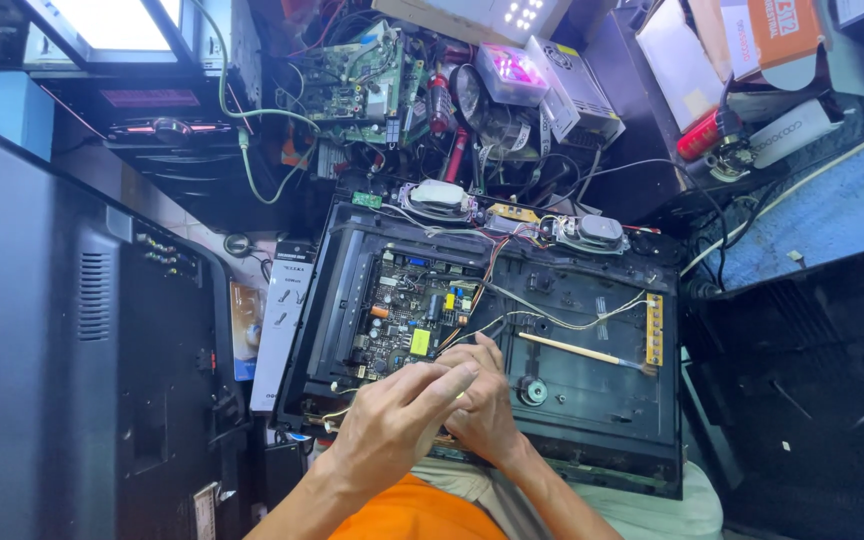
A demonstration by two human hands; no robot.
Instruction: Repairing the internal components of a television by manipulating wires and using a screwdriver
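Two bare hands meet at the near middle of the scene, over the near edge of an opened television back (592,400) that lies flat across the person's lap. The left hand (397,420) lies over the right hand (487,400), fingers of both curled in together; whether either grip is closed on some small part I cannot tell, as the left one hides the space between them.

Just beyond the fingertips sits the circuit board (414,315) — left half of the chassis, dotted with a yellow block, dark chips and small cylinders. Judged from its look, it is light, stiff and fragile: best held by its bare edges, never by the parts or the solder side. A bundle of thin wires (552,318) runs right from it to a narrow yellow strip board (655,328) at the right wall; those leads are soft and would tear from their plugs if pulled.

A wooden-handled brush (584,352) lies loose on the dark panel, right of the hands, near a round boss (532,390). Two oval speakers (600,232) hang at the far rim by their leads.

Far off, the worktop (832,215) carries a heap of boards and cables — a green one (352,85) uppermost. Another set's black back (82,330) stands at the left
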